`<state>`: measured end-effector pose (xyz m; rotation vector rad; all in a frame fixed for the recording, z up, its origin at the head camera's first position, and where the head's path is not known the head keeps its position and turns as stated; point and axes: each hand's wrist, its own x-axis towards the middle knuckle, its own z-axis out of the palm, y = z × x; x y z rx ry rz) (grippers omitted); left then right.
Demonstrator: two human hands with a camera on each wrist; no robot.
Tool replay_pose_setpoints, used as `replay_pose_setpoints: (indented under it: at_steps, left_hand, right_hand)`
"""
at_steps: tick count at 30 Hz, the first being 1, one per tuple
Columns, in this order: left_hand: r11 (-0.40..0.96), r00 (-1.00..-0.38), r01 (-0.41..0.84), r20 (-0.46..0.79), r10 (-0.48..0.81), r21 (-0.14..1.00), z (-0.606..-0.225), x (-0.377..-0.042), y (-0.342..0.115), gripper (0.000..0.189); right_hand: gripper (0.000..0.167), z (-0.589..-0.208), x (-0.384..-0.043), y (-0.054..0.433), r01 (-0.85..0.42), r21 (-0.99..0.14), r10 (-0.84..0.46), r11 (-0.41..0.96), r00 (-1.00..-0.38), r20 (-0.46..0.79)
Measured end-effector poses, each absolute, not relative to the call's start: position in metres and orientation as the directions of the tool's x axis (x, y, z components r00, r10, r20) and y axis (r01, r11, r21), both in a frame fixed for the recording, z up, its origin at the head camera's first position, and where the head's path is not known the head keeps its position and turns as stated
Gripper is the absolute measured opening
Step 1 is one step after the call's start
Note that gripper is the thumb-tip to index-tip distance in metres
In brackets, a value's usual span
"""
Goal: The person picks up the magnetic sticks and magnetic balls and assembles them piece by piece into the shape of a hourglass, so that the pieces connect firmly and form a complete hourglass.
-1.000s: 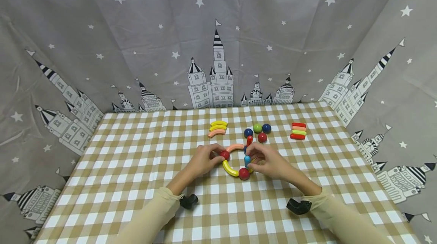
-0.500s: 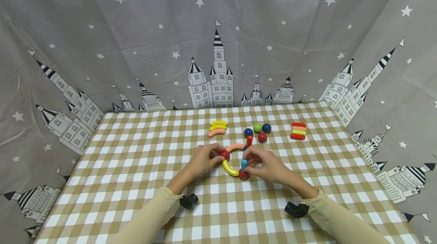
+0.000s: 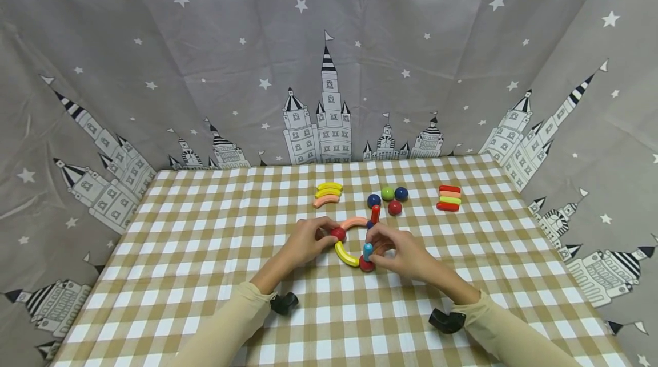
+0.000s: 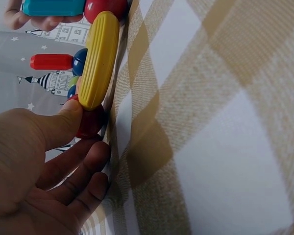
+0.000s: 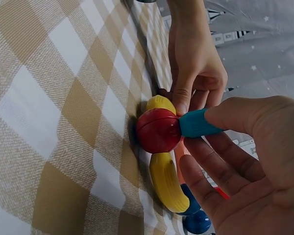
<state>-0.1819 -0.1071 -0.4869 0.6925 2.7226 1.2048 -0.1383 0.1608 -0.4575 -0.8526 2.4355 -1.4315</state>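
A ring of curved sticks and balls lies on the checked cloth. My left hand [image 3: 308, 240] pinches the red ball [image 3: 338, 234] at its left side, where an orange curved stick [image 3: 354, 222] and a yellow curved stick [image 4: 99, 63] meet. Between thumb and fingers, my right hand [image 3: 403, 250] holds a short blue stick [image 5: 198, 124] upright, its lower end against the front red ball [image 5: 158, 130]. Another yellow curved stick [image 5: 167, 183] runs back from that ball, mostly hidden by the right hand in the head view. A red stick [image 3: 376, 214] stands on the dark blue ball [image 4: 79, 62] behind.
Beyond the ring sit several loose balls, among them a green ball [image 3: 388, 193] and a red ball [image 3: 394, 208]. Curved sticks [image 3: 328, 192] lie stacked at the back left, straight sticks [image 3: 449, 199] at the back right. A grey castle-print curtain [image 3: 231, 59] surrounds the table.
My right hand has brought the blue stick leftward from beside the front red ball to on top of it, then slightly lower. The left hand has stayed on its red ball.
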Motion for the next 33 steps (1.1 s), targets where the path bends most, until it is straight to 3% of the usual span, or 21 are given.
replay_pose_setpoints:
  at_steps: [9, 19, 33]
  left_hand:
    - [0.590, -0.890, 0.377, 0.103, 0.445, 0.714, -0.486, -0.182, -0.106, 0.018]
    - [0.596, -0.866, 0.426, 0.116, 0.486, 0.680, -0.482, -0.184, -0.106, 0.028]
    - [0.582, -0.862, 0.372, 0.036, 0.506, 0.723, -0.481, -0.175, -0.114, 0.021]
  right_hand:
    - [0.031, -0.463, -0.136, 0.163, -0.381, -0.840, -0.556, 0.387, -0.823, 0.118]
    - [0.029, -0.471, -0.132, 0.160, -0.414, -0.776, -0.536, 0.476, -0.836, 0.117]
    - [0.029, -0.473, -0.140, 0.174, -0.408, -0.758, -0.488, 0.508, -0.862, 0.137]
